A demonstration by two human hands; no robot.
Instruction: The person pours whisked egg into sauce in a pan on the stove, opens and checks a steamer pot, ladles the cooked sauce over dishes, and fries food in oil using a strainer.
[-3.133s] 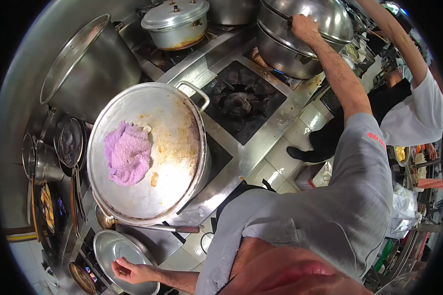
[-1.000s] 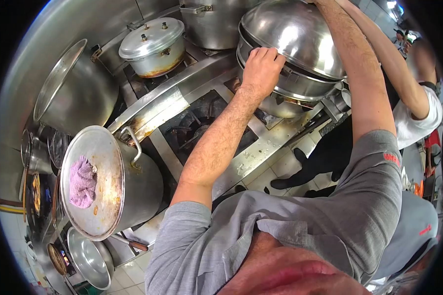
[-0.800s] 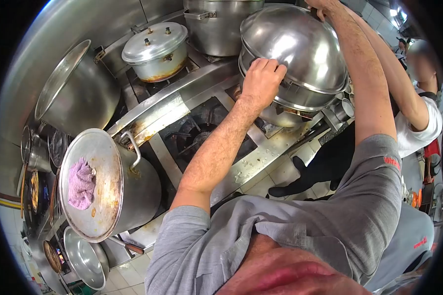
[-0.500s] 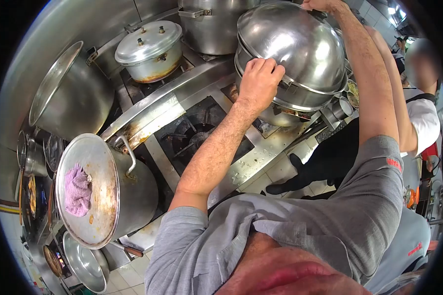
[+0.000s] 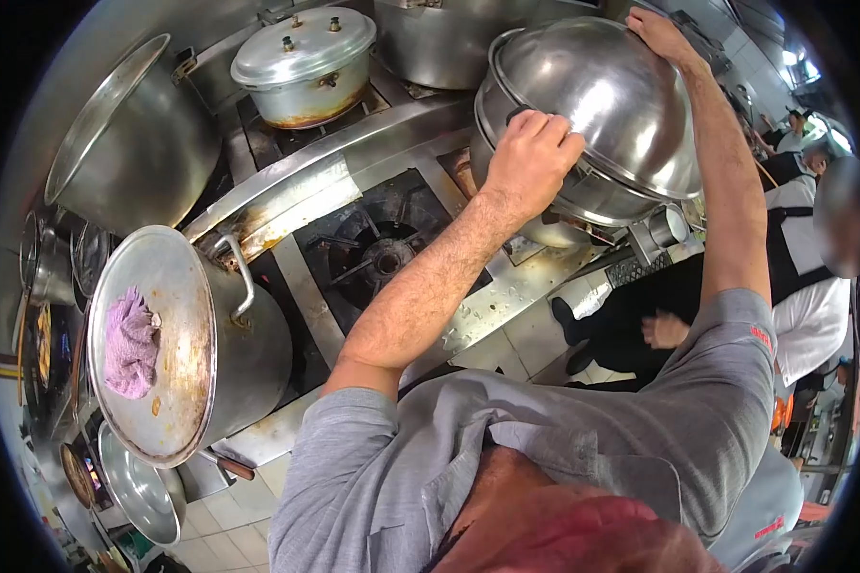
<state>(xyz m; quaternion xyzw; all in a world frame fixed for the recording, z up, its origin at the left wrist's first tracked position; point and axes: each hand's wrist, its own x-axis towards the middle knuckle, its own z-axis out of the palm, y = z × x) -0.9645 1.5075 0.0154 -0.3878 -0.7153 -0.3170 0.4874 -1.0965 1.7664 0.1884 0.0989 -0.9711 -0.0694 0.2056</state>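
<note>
A large stainless steel pot (image 5: 495, 107), topped by a shiny domed lid (image 5: 607, 100), is between my hands at the right end of the stove. My left hand (image 5: 535, 158) is closed at the pot's near left side, with a bit of dark handle showing by the knuckles. My right hand (image 5: 661, 38) is at the far right side of the pot, fingers bent over its edge; what exactly they grip is hidden. The pot leans slightly, and part of another vessel (image 5: 554, 229) shows beneath it.
A bare burner (image 5: 387, 256) lies left of the pot. Further left stands a tall lidded pot (image 5: 248, 353) with a purple cloth (image 5: 132, 344) on its lid. Behind are a lidded aluminium pot (image 5: 306, 72) and a big pot (image 5: 143, 143). A person in a dark apron (image 5: 793, 253) stands close right.
The domed pot has shifted right and towards me relative to the stove, both hands staying on it. My view has tilted a little. The person at right shows more, one hand now visible.
</note>
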